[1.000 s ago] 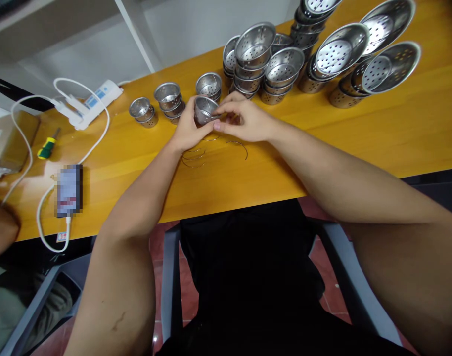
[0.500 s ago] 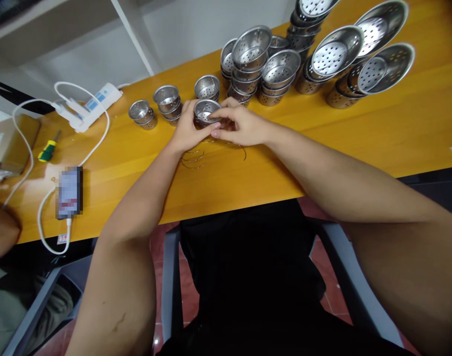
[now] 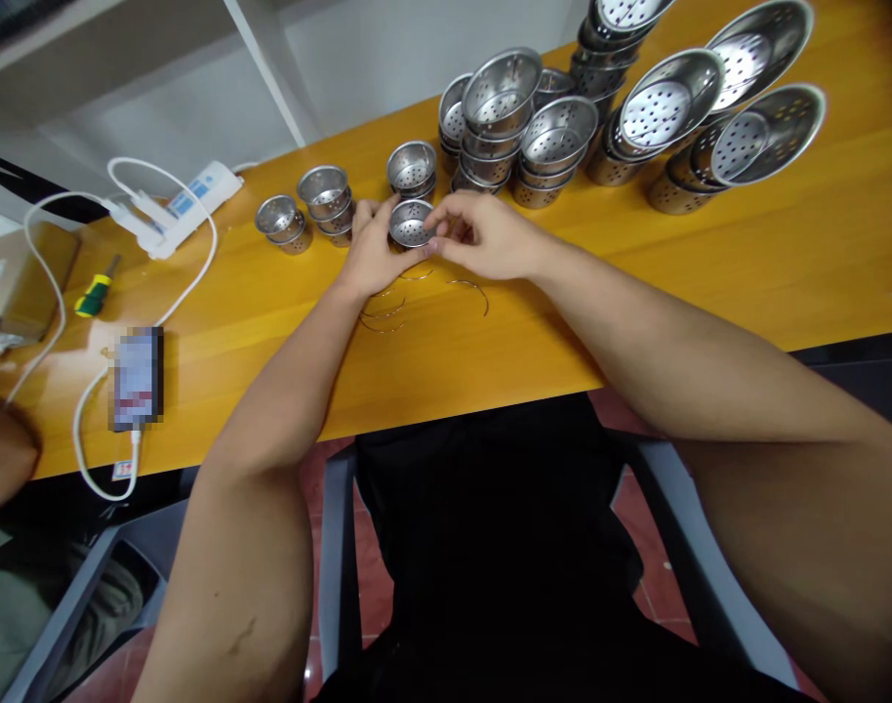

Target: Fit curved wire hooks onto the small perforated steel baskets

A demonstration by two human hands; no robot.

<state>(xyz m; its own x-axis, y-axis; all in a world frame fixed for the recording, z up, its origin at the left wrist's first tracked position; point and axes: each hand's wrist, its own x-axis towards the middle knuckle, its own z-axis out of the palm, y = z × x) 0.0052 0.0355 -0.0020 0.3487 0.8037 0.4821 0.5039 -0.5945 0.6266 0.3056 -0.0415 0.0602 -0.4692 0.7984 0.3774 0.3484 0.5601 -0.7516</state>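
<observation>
A small perforated steel strainer cup [image 3: 411,223] is held over the orange table [image 3: 709,264]. My left hand [image 3: 373,252] is wrapped round its left side. My right hand [image 3: 482,234] has its fingers pinched at the cup's right rim; what they pinch is too small to make out. Several thin curved wire pieces [image 3: 424,298] lie on the table just below both hands.
Small strainer cups [image 3: 321,195] stand in a row at the left; taller stacks of bigger strainers [image 3: 534,127] and wide ones [image 3: 716,117] fill the back right. A power strip with white cable [image 3: 175,205], a screwdriver [image 3: 95,288] and a phone [image 3: 135,378] lie at the left. Another person's arm [image 3: 3,454] shows at far left.
The strainer cup has been turned between my hands, its opening now facing up towards the camera. My right fingers moved from inside the cup to its right rim.
</observation>
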